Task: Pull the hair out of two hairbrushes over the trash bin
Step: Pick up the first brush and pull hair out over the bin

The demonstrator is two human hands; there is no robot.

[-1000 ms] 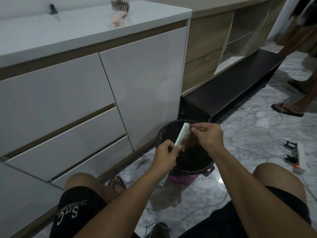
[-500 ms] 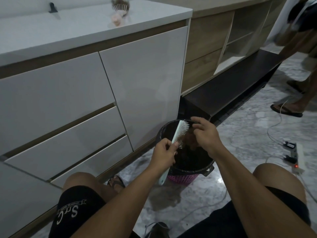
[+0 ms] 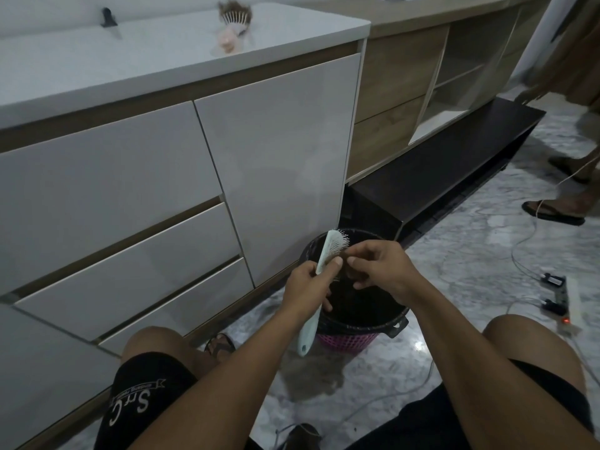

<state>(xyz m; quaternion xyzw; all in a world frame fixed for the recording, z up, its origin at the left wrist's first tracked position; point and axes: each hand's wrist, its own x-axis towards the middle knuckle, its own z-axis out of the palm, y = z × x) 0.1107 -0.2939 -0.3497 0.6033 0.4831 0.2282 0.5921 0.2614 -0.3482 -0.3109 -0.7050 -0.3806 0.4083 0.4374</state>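
My left hand [image 3: 306, 285] grips a pale mint hairbrush [image 3: 328, 251] by the neck, bristles facing right, held over the trash bin [image 3: 394, 318], a pink basket lined with a black bag. My right hand [image 3: 378, 267] pinches a brown clump of hair [image 3: 344, 262] at the lower bristles. The upper bristles look bare. A second hairbrush [image 3: 235, 19], pink-handled and packed with brown hair, lies on the white countertop [image 3: 156, 56] at the far upper left.
White drawers and a cabinet door stand left of the bin, a low dark bench [image 3: 431, 180] behind it. A power strip [image 3: 566, 302] with cables lies on the marble floor at right. Another person's sandalled feet [image 3: 552, 211] stand at far right.
My right hand has moved from the brush's top down to its lower bristles, gathering hair. The brush has tilted more upright, and my left hand has shifted slightly.
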